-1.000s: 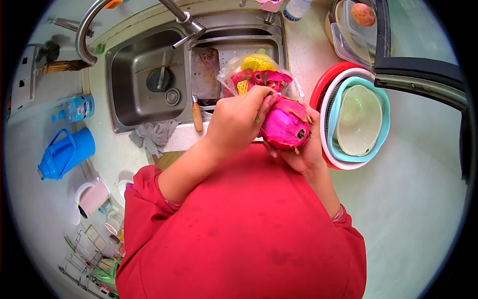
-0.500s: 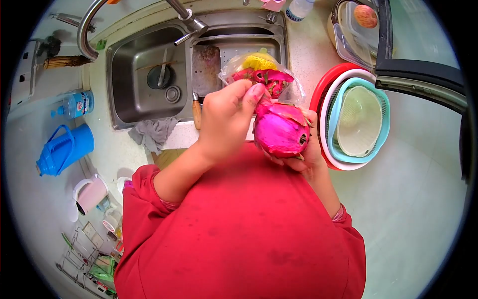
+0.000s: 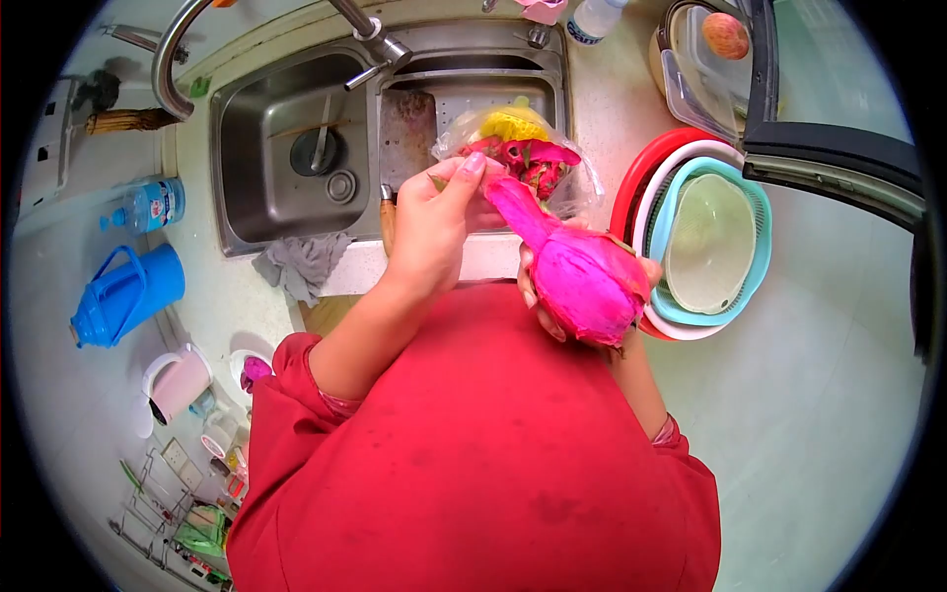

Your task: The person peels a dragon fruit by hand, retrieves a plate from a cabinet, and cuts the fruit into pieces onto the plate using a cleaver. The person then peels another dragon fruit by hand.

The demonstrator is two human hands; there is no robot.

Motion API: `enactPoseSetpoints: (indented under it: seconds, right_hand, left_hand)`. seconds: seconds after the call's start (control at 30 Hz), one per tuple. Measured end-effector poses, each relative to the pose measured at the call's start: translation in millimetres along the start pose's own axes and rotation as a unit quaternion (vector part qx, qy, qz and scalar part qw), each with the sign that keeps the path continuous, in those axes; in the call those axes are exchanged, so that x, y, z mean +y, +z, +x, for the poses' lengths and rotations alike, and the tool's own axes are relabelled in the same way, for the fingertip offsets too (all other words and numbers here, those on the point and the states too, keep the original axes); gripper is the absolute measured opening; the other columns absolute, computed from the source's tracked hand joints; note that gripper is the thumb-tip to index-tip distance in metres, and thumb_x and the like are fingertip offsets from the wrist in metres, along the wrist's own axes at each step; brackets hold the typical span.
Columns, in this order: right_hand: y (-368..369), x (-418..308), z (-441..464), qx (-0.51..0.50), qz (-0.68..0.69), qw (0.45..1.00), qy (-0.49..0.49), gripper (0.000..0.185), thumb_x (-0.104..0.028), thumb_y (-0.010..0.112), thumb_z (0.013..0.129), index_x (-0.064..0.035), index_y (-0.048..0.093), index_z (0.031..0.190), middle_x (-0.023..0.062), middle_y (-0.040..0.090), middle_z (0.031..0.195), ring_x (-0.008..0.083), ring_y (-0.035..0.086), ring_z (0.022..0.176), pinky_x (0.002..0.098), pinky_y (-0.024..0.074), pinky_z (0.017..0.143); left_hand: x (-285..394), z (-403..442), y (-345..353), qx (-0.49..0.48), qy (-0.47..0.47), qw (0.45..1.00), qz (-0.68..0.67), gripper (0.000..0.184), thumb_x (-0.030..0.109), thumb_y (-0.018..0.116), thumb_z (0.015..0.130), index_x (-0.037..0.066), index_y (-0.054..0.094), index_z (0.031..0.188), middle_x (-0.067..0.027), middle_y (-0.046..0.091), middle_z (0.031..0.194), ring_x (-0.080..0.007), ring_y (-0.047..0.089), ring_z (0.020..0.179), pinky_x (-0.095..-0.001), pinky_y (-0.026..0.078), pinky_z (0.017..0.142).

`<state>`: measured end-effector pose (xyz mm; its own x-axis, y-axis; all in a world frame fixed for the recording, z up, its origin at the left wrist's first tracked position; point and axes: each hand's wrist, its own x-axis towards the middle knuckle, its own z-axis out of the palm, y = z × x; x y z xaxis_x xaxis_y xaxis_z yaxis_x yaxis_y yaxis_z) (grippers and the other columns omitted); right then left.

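Note:
A bright pink dragon fruit (image 3: 587, 281) rests in my right hand (image 3: 539, 299), whose fingers wrap around its side and underside. A strip of peel (image 3: 521, 211) stretches from the fruit's top, still attached at its lower end. Between thumb and fingers, my left hand (image 3: 434, 222) pinches the upper end of that strip. Just beyond the hands, a clear plastic bag (image 3: 590, 187) at the sink edge holds pink peel pieces (image 3: 543, 166) and something yellow (image 3: 515, 124). A wooden-handled tool (image 3: 388, 225), perhaps a knife, lies beside my left hand.
Ahead is a double steel sink (image 3: 232, 187) with a faucet (image 3: 380, 49). Nested basins and colanders (image 3: 710, 242) stand at right, below an open window frame (image 3: 838, 138). A grey cloth (image 3: 301, 264), blue thermos (image 3: 133, 296) and bowl with a magenta piece (image 3: 254, 371) are at left.
The peel strip has lengthened as my left hand moved left and my right hand carried the dragon fruit down and right. More of the fruit's smooth magenta surface shows.

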<state>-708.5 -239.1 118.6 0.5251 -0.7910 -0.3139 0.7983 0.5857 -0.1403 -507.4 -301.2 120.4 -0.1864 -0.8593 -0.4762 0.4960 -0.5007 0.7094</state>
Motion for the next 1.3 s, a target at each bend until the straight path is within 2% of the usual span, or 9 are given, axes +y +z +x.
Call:
enactPoseSetpoints:
  seconds: [0.17,0.4,0.8,0.87,0.9,0.93,0.97,1.17,1.3]
  right_hand:
    - [-8,5,7,-0.138,0.043,0.989,-0.020,0.103,-0.055,0.087,0.071,0.0085,0.040,0.136,0.0343,0.047,0.127,0.0441,0.062,0.097,0.0402,0.0601,0.054]
    - [-13,5,5,-0.185,0.042,0.982,-0.025,0.078,-0.055,0.079,0.081,-0.0271,0.047,0.147,0.0341,0.035,0.142,0.0487,0.057,0.105,0.0401,0.0611,0.054]
    - [-18,7,6,-0.208,0.086,0.974,-0.001,0.067,-0.052,0.073,0.087,-0.0235,0.054,0.144,0.0366,0.012,0.159,0.0495,0.059,0.104,0.0424,0.0607,0.060]
    - [-11,6,-1,-0.261,0.099,0.959,0.036,0.064,-0.052,0.070,0.089,-0.0238,0.055,0.144,0.0353,0.011,0.160,0.0490,0.061,0.102,0.0424,0.0603,0.060]
    - [-7,0,-8,-0.257,0.086,0.962,0.017,0.068,-0.058,0.067,0.088,-0.0239,0.053,0.145,0.0353,0.014,0.158,0.0473,0.063,0.097,0.0414,0.0595,0.059]
    - [-3,-6,-16,-0.252,0.073,0.965,-0.001,0.073,-0.064,0.064,0.087,-0.0241,0.050,0.147,0.0353,0.017,0.157,0.0455,0.065,0.092,0.0405,0.0588,0.058]
    - [1,-12,-23,-0.246,0.059,0.967,-0.020,0.078,-0.070,0.061,0.087,-0.0242,0.048,0.148,0.0353,0.020,0.156,0.0438,0.066,0.087,0.0395,0.0580,0.057]
    - [-28,-26,-15,-0.118,0.068,0.976,-0.172,0.081,-0.056,0.070,0.086,-0.0196,0.042,0.153,0.0240,0.035,0.149,0.0446,0.059,0.107,0.0405,0.0576,0.062]
    - [-28,-26,-9,-0.097,0.083,0.977,-0.168,0.087,-0.057,0.068,0.085,-0.0182,0.034,0.156,0.0223,0.040,0.147,0.0429,0.056,0.114,0.0390,0.0552,0.064]
  left_hand:
    - [3,-1,4,0.022,-0.020,1.000,-0.007,0.024,0.022,0.054,0.105,0.001,0.067,0.105,-0.0100,0.073,0.096,-0.0199,0.073,0.084,-0.0343,0.060,0.079]
    - [-4,3,6,0.049,-0.002,0.999,-0.008,0.027,0.023,0.054,0.105,-0.002,0.065,0.106,-0.0133,0.072,0.095,-0.0234,0.074,0.088,-0.0354,0.060,0.081]
    - [7,23,14,0.021,0.062,0.997,0.030,0.029,0.026,0.054,0.106,-0.001,0.063,0.101,-0.0176,0.073,0.096,-0.0245,0.074,0.088,-0.0388,0.061,0.081]
    - [-1,58,-22,0.124,0.190,0.963,0.149,0.028,0.025,0.054,0.105,0.000,0.064,0.099,-0.0144,0.072,0.094,-0.0216,0.071,0.083,-0.0376,0.060,0.079]
    - [22,78,-34,0.244,0.166,0.955,0.025,0.028,0.026,0.055,0.105,0.001,0.065,0.099,-0.0121,0.071,0.093,-0.0196,0.068,0.080,-0.0359,0.059,0.076]
    - [48,80,-57,0.255,0.194,0.944,0.077,0.028,0.027,0.056,0.104,0.000,0.065,0.101,-0.0124,0.071,0.094,-0.0199,0.069,0.081,-0.0334,0.059,0.074]
    - [63,76,-72,0.187,0.246,0.946,0.105,0.028,0.028,0.056,0.104,0.001,0.065,0.102,-0.0120,0.071,0.094,-0.0195,0.070,0.078,-0.0313,0.059,0.073]
    - [9,59,-31,0.013,0.022,0.940,0.339,0.030,0.028,0.059,0.102,-0.002,0.063,0.099,-0.0083,0.067,0.082,-0.0157,0.070,0.076,-0.0316,0.060,0.058]
    - [-70,92,-39,-0.064,0.175,0.889,0.418,0.040,0.016,0.073,0.090,-0.003,0.055,0.120,-0.0173,0.064,0.110,-0.0276,0.069,0.092,-0.0369,0.061,0.074]
